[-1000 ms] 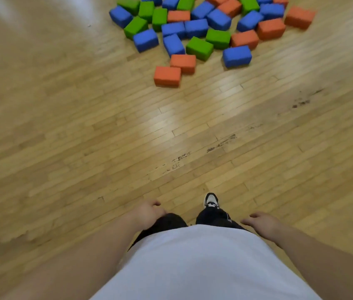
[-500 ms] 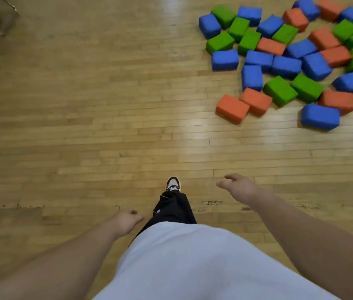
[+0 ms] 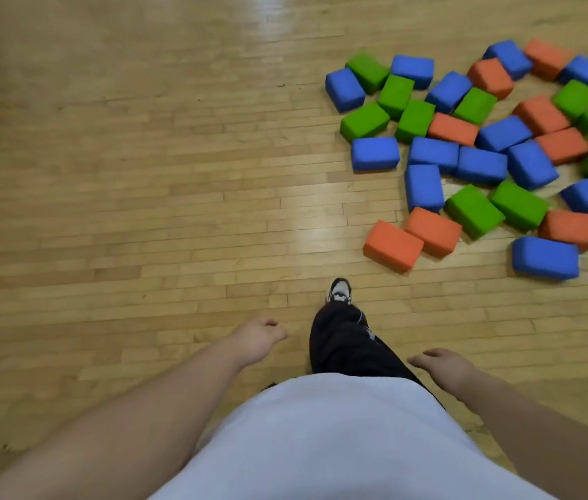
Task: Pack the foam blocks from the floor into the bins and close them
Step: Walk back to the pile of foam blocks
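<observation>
Hardwood plank floor (image 3: 141,211), foam blocks (image 3: 480,164) lying loose in a heap at upper right, none packed.
Blocks are blue, green and orange, most touching their neighbours; one orange block (image 3: 393,246) lies nearest the person. Left hand (image 3: 256,341) hangs low with fingers loosely curled, holding nothing. Right hand (image 3: 440,364) hangs beside the dark trouser leg (image 3: 346,344), fingers relaxed and nearly straight, also empty. One shoe (image 3: 339,292) is planted forward on the boards. White shirt (image 3: 339,438) fills the lower frame. Both hands are well apart from the blocks.
</observation>
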A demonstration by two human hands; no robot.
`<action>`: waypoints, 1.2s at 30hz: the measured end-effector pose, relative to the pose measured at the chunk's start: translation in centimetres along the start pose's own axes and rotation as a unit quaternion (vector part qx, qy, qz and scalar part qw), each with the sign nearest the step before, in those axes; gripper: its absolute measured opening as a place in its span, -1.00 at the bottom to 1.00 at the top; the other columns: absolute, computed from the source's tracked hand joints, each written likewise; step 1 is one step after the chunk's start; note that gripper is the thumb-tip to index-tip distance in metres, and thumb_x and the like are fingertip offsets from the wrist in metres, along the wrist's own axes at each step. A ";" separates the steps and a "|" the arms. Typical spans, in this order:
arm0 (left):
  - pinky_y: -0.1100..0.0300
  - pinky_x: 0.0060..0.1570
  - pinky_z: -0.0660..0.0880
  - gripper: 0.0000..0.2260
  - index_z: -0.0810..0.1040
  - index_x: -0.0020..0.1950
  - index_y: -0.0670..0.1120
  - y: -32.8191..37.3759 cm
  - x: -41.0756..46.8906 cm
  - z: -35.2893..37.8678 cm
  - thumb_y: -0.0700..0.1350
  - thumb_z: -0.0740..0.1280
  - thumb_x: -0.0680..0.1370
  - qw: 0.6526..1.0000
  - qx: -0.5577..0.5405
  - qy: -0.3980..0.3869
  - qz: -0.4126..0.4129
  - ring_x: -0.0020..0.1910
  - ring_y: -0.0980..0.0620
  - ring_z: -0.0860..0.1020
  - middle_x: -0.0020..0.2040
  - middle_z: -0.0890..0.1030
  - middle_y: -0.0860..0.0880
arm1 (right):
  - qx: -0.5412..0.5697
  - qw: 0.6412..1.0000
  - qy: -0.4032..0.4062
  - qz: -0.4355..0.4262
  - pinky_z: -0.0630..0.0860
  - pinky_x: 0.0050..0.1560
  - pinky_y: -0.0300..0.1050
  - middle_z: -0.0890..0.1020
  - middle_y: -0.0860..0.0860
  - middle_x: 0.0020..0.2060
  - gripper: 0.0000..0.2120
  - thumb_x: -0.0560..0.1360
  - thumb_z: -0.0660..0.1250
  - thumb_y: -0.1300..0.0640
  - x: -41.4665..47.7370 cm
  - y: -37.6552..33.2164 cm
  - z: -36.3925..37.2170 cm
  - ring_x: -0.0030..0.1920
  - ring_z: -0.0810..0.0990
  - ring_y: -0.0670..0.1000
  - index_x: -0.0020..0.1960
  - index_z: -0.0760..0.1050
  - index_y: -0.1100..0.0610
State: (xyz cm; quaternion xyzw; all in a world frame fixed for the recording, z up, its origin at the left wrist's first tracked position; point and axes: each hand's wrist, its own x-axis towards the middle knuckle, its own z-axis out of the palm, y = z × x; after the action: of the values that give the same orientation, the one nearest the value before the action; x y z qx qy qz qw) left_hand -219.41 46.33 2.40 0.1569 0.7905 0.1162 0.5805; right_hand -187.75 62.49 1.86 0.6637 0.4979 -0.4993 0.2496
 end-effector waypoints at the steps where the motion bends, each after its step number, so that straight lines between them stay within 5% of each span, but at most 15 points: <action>1: 0.11 0.16 0.43 -0.54 0.45 0.45 0.00 2.2 1.3 -1.2 0.14 0.33 0.59 1.000 0.007 -0.002 0.008 0.22 -0.07 0.49 0.29 0.54 -0.07 | -0.001 1.000 -0.004 0.001 0.36 0.23 0.02 0.45 0.11 0.43 -0.36 0.54 0.39 -0.14 1.3 -2.0 -1.0 0.40 0.41 0.18 0.51 0.36 0.12; 6: 0.15 0.06 0.46 -0.53 0.46 0.43 0.01 10.0 7.2 -7.5 0.16 0.35 0.57 1.000 0.011 0.025 0.002 0.10 0.02 0.53 0.20 0.53 0.03 | -0.011 0.999 -0.020 -0.027 0.36 0.26 0.00 0.47 0.10 0.42 -0.37 0.54 0.39 -0.13 7.4 -14.4 -6.7 0.36 0.44 0.16 0.51 0.37 0.12; 19: 0.06 0.30 0.37 -0.46 0.39 0.52 -0.06 23.5 18.2 -26.4 0.14 0.34 0.60 0.991 -0.018 0.086 -0.096 0.40 -0.11 0.41 0.46 0.44 -0.10 | -0.034 0.979 -0.049 -0.194 0.35 0.33 0.01 0.44 0.05 0.45 -0.37 0.51 0.40 -0.19 15.2 -49.3 -19.8 0.42 0.41 0.13 0.51 0.37 -0.01; 22: 0.06 0.28 0.38 -0.47 0.41 0.50 -0.06 27.9 22.7 -29.8 0.14 0.34 0.59 0.992 -0.007 0.073 -0.103 0.38 -0.10 0.43 0.43 0.47 -0.10 | -0.016 0.983 -0.045 -0.178 0.36 0.21 -0.04 0.46 0.06 0.42 -0.37 0.51 0.40 -0.19 18.1 -53.8 -21.8 0.32 0.45 0.10 0.50 0.37 -0.02; 28: 0.09 0.21 0.44 -0.52 0.45 0.46 -0.09 40.6 31.5 -35.7 0.08 0.35 0.59 0.995 0.045 0.034 -0.087 0.26 -0.10 0.47 0.37 0.51 -0.12 | 0.061 0.995 -0.022 -0.072 0.35 0.36 0.06 0.41 0.08 0.47 -0.36 0.52 0.39 -0.16 22.5 -59.5 -27.2 0.44 0.39 0.16 0.53 0.34 0.01; 31: 0.10 0.17 0.45 -0.52 0.44 0.47 -0.09 48.9 35.5 -38.6 0.09 0.34 0.60 0.992 0.112 0.002 -0.055 0.19 -0.10 0.49 0.31 0.53 -0.11 | 0.120 0.992 0.013 -0.023 0.36 0.28 -0.01 0.42 0.09 0.46 -0.37 0.52 0.42 -0.13 24.1 -60.8 -30.4 0.41 0.40 0.16 0.52 0.37 0.04; 36: 0.08 0.26 0.41 -0.49 0.43 0.48 -0.06 64.0 41.5 -41.7 0.12 0.35 0.58 0.982 0.186 -0.025 0.037 0.30 -0.13 0.47 0.38 0.50 -0.13 | 0.239 0.969 0.033 0.049 0.44 0.35 0.13 0.49 0.05 0.38 -0.40 0.49 0.44 -0.11 26.7 -62.0 -34.9 0.29 0.47 0.13 0.48 0.40 0.01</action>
State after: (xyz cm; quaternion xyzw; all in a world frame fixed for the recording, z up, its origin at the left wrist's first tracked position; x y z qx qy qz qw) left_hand -263.45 121.24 1.76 0.2942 0.7774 -0.0147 0.5558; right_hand -229.55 125.95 0.94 0.7436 0.3395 -0.5686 0.0915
